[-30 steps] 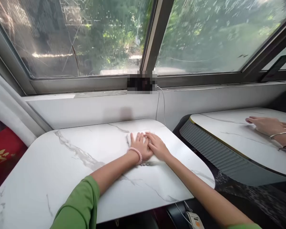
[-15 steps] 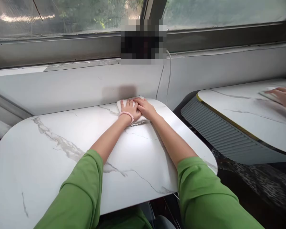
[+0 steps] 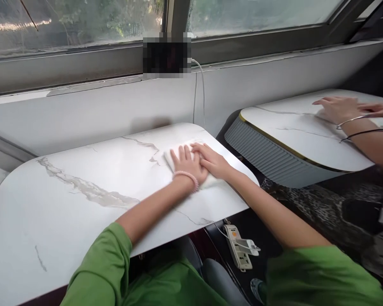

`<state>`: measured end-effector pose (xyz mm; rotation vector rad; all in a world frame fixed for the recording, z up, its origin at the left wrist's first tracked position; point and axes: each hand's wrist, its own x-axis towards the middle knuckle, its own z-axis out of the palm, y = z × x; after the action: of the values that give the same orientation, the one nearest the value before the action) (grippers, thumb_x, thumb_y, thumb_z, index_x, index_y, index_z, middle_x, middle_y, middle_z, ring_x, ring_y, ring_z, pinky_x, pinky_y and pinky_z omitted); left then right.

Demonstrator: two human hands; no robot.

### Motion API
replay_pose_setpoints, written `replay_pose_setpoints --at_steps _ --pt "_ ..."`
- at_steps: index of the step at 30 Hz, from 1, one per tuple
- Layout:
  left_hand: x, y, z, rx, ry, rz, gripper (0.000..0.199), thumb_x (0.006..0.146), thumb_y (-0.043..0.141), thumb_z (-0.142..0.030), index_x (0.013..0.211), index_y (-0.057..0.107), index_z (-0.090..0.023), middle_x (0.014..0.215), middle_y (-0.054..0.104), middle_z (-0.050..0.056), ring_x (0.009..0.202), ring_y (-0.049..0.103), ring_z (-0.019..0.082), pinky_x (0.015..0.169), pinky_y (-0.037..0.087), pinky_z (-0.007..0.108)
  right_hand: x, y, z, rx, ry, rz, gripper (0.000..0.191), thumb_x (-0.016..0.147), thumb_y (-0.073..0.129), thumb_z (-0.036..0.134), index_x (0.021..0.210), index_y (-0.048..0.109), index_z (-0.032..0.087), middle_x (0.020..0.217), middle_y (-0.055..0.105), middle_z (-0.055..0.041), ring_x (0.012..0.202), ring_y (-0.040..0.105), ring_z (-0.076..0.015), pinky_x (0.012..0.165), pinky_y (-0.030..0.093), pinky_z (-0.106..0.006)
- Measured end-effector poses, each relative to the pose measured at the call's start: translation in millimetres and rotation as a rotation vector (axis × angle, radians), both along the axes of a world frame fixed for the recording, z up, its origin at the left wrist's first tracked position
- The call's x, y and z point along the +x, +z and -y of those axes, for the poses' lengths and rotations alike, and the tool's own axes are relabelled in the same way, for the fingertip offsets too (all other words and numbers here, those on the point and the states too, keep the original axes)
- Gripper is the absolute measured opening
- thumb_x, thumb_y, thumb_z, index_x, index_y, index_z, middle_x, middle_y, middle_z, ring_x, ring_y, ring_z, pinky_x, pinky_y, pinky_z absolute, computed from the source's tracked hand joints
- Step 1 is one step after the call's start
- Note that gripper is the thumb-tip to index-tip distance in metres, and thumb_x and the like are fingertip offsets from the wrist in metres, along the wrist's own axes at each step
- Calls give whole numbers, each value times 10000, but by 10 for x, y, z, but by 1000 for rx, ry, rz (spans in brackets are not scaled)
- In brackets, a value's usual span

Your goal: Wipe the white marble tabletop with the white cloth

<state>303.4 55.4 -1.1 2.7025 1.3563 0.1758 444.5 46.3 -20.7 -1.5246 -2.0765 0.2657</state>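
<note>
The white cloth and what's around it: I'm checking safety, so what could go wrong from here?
The white cloth lies near the right edge of the table, under the left hand and right hand, so it might slip over that edge. Below, a white cable runs to a power strip near what looks like a shoe; a step might snag it.

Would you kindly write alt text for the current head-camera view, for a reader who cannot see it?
The wearer's left hand and right hand rest on a white cloth on a marbled white table below a window. Another person's hands are over a second marbled table to the right.
</note>
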Motion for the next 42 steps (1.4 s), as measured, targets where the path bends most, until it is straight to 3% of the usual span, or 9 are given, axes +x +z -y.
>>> replay_pose_setpoints --at_steps 3,6,9,12,20,28,34,38,42 --pt "262 -45 455 -21 -90 22 688 904 265 -454 1477 266 -73 1541 228 167 1417 92 407 1095 -6 673 270 0 560 -26 -30 -59 386 813 383 284 1179 500 245 1414 479 -45 1343 397 -249 1181 181 -470" --pt "471 -70 697 -15 -189 81 678 911 255 -458 1473 275 -78 1539 244 153 1414 92 405 1104 -19 660 487 -22 912 -63 -146 -74 390 793 375 255 1166 489 267 1432 461 -27 1361 373 -248 1189 151 -476" --pt "536 -58 745 -24 -228 106 671 914 267 -443 1467 279 -64 1532 256 163 1410 110 404 1110 -3 653 558 -19 1009 -66 -200 -68 412 764 371 236 1157 492 271 1433 463 -19 1353 387 -250 1190 142 -486" --pt "506 -30 693 -31 -240 108 678 917 258 -433 1474 249 -46 1530 254 172 1410 117 398 1116 15 641 535 11 946 -73 -198 -32 446 763 378 234 1192 493 276 1419 480 -10 1342 403 -253 1186 174 -483" --pt "466 9 267 -55 -201 54 685 908 262 -424 1487 220 -60 1542 239 143 1417 94 386 1118 2 637 497 39 437 -60 -149 29 486 781 364 246 1257 463 264 1424 474 -15 1334 408 -256 1167 221 -471" --pt "475 1 -643 -34 -72 21 665 918 240 -449 1496 213 -122 1555 207 127 1428 106 342 1116 -7 622 430 86 -612 -26 -84 49 445 754 377 206 1177 511 240 1345 542 -25 1248 472 -289 1070 350 -507" --pt "504 14 -1280 -4 -34 -31 644 924 227 -444 1495 208 -147 1561 186 122 1432 124 307 1116 5 612 402 76 -1250 -8 -116 56 481 787 371 216 1256 475 222 1318 562 -47 1212 495 -304 1039 374 -536" --pt "512 19 -1586 25 -66 -25 592 927 230 -442 1456 304 -188 1537 259 108 1420 181 273 1123 44 592 403 58 -1480 -8 -199 73 499 788 368 210 1272 486 200 1345 541 -52 1235 476 -312 1030 377 -549" --pt "507 5 -1636 40 -72 -16 583 927 238 -469 1443 328 -213 1533 274 88 1422 179 261 1130 31 578 451 10 -1526 3 -186 74 530 778 375 200 1296 484 187 1382 516 -43 1274 449 -287 1072 343 -519"
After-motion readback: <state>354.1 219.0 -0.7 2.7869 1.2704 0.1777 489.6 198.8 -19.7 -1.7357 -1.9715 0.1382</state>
